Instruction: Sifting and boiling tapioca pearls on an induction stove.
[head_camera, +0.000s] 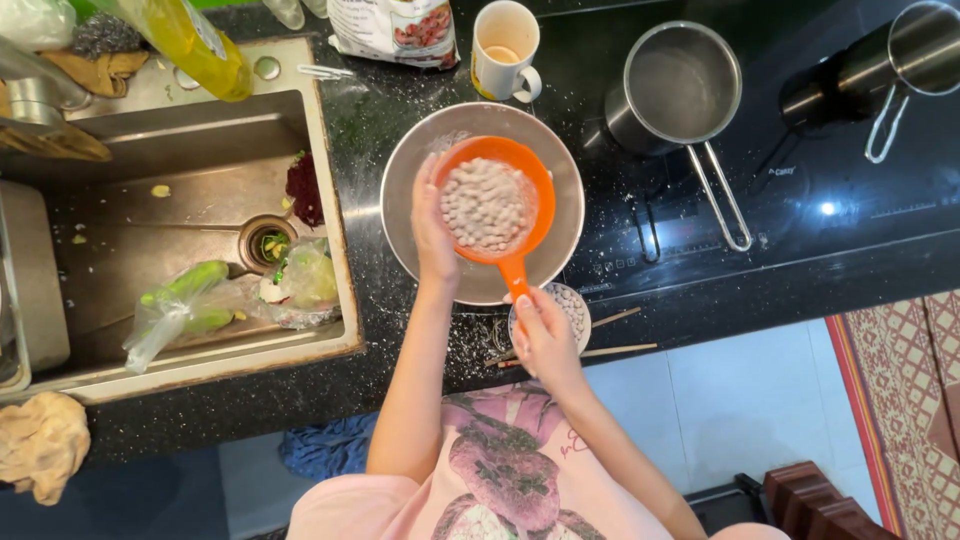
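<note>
1. Right now the left hand (432, 225) lies against the left rim of an orange strainer (495, 205), its fingers curled over the edge and touching the plastic, the thumb side hidden from the camera.
2. Below it, the right hand (545, 335) is closed round the strainer's short orange handle (513, 275), fingers wrapped tight with the handle running up out of the fist.
3. The strainer is heaped with pale, roundish beans (485, 205) and sits level, held inside the mouth of a wide steel bowl (560, 170) without clearly resting on its floor; whether it touches the bowl's rim I cannot tell.
4. The bowl stands on a dark speckled counter (360, 300), which is dusted with white specks near it.
5. Just under the right hand sits a small bowl (572, 305) holding more of the same beans, with wooden chopsticks (615, 350) lying beside it at the counter's edge.
6. Behind the steel bowl stand a white mug (505, 50) and a printed bag (395, 30).
7. To the right, on a black cooktop (830, 200), rest a steel saucepan (680, 85) with a long wire handle and a second pot (900, 55) in the corner.
8. To the left lies a steel sink (180, 180) with green vegetables in a clear bag (185, 305) and scraps round the drain; a yellow bottle (195, 45) leans above it.
</note>
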